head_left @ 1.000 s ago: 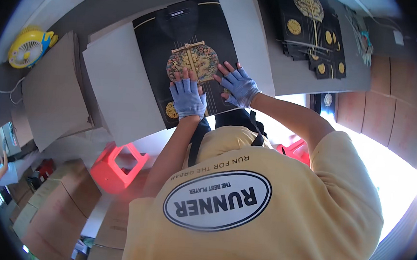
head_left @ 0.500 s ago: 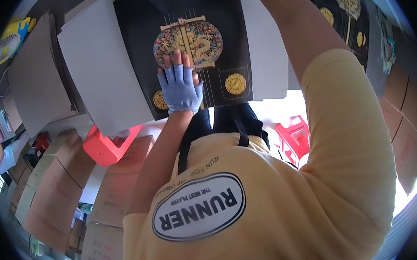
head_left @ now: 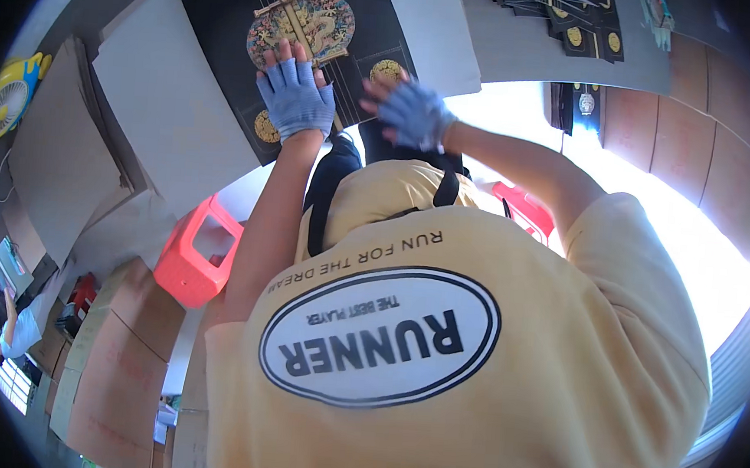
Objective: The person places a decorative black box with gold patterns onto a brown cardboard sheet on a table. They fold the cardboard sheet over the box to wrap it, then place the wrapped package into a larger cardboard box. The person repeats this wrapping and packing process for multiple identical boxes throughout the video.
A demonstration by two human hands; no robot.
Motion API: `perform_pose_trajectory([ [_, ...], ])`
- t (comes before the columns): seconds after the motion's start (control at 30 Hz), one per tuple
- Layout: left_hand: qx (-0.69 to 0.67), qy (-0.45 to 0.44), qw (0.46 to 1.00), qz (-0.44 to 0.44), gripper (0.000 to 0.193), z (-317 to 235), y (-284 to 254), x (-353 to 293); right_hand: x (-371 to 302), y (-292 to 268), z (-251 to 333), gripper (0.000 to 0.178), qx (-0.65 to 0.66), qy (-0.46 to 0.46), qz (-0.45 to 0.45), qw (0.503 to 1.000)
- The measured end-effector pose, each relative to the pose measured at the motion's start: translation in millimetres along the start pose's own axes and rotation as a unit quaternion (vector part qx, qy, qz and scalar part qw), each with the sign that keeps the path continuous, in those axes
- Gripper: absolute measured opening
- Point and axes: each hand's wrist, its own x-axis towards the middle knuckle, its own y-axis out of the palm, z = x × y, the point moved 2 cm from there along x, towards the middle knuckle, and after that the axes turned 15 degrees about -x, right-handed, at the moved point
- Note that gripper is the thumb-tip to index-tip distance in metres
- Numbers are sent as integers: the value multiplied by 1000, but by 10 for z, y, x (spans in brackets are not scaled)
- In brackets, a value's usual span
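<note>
A black printed sheet (head_left: 374, 21) with a colourful round dragon motif and gold medallions lies on white board (head_left: 155, 88) at the top of the view. Flat on its lower left part, just below the motif, rests my left hand (head_left: 297, 98) in a blue-grey fingerless glove, fingers spread. My right hand (head_left: 411, 113), gloved alike and slightly blurred, is over the lower right edge near a gold medallion (head_left: 385, 69). Its fingers are apart and nothing shows in them. I cannot tell if it touches the sheet.
Black printed pieces (head_left: 581, 27) are piled at the upper right. Grey boards (head_left: 63, 151) and a yellow fan (head_left: 8, 106) stand at left. Red stools (head_left: 190, 265) are below the table. Cartons (head_left: 118, 364) fill the lower left, with another person (head_left: 22, 327) beyond.
My right hand has come back from beyond the upper edge to the sheet's lower right. My left hand stays on the sheet. The whole view has shifted, showing more at right.
</note>
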Motion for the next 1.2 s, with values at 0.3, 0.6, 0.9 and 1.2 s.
perform_pose_trajectory([
  [0.3, -26, 28, 999, 36, 45, 167, -205, -28, -715, 56, 144, 45, 627, 621, 125, 454],
  [0.6, -68, 8, 996, 54, 53, -160, -250, -58, -482, -635, -410, 17, 339, 327, -63, 880],
  [0.9, -132, 120, 982, -58, 59, -2321, 505, 2114, -1512, -748, -2938, 31, 531, 534, -216, 622],
  [1.2, 193, 136, 966, 107, 66, -3208, 2016, 3361, -1898, 177, -4261, 27, 634, 654, -223, 347],
])
